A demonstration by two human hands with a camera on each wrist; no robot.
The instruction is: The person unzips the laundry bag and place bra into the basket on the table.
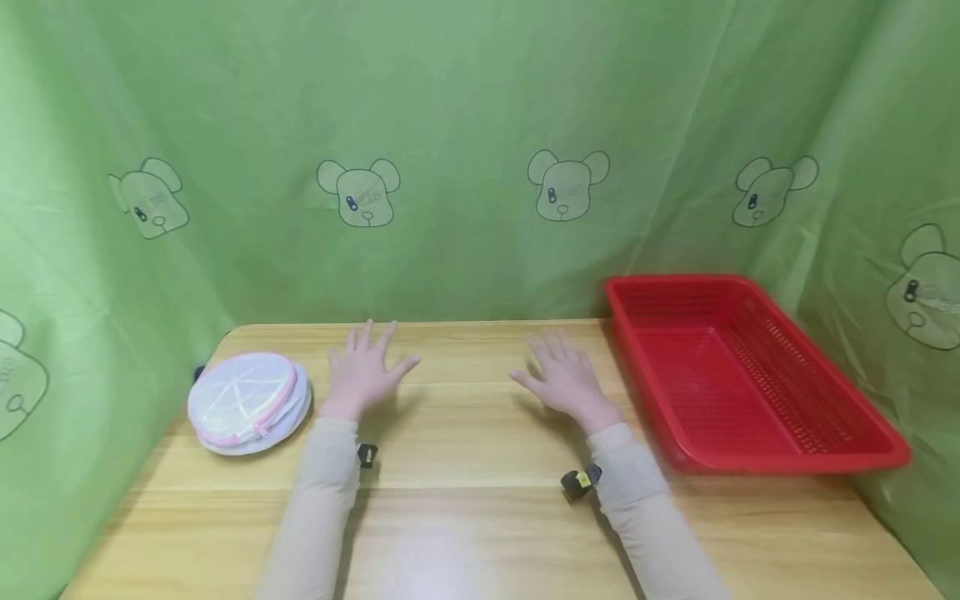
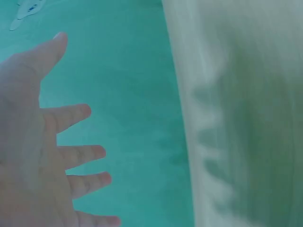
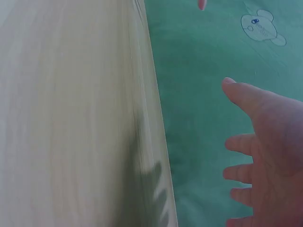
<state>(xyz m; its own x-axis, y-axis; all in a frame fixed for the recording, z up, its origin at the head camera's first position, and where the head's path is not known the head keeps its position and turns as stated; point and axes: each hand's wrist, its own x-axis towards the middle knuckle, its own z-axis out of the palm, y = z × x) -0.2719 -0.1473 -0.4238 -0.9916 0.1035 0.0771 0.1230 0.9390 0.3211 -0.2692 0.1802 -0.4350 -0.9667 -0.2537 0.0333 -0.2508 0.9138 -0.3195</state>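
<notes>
Both hands are held palm down above the wooden table, fingers spread, with nothing in them. In the head view the left hand (image 1: 362,373) is near the back edge, just right of a round, flat white mesh bag (image 1: 243,398) with pink zipper trim. My right hand (image 1: 564,379) hovers left of a red plastic basket (image 1: 660,408), apart from it. The left wrist view shows the left palm (image 2: 28,142) and all its fingers apart. In the right wrist view the right hand (image 3: 279,151) likewise has its thumb and fingers extended.
The light wooden table (image 1: 450,517) ends at a back edge close to the fingertips. A green curtain (image 1: 465,100) printed with bear heads hangs behind it and on both sides. Each sleeve carries a small black wrist camera (image 1: 577,483).
</notes>
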